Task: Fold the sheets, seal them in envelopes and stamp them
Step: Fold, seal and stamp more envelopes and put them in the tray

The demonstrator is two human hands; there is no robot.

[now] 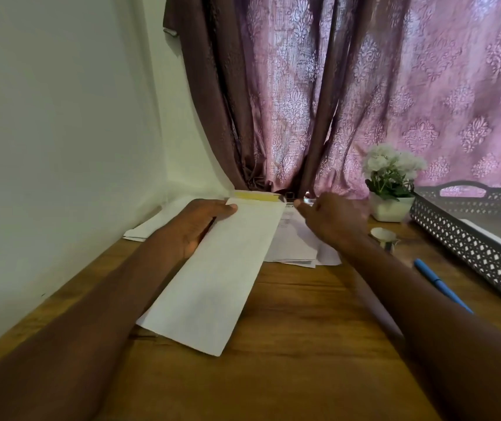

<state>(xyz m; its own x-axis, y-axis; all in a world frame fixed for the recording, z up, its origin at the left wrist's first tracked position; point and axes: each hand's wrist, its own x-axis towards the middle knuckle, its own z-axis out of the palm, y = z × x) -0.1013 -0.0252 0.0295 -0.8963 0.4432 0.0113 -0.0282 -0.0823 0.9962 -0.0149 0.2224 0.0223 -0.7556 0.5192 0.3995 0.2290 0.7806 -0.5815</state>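
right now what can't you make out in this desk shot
- Right hand: motion-blurred in the head view; grip unclear.
- Small dark object by the curtain: too small, partly behind the long white envelope.
- Printed sheets: text too small, partly under the right hand.
- Grey lattice plastic tray: cut off by the right edge.
- Left hand: fingers hidden beneath the envelope.

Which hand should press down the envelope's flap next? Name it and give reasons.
Right, probably. The left hand already grips the envelope, steadying it, while the right hand holds nothing visible and hovers beside the yellow strip at its far end.
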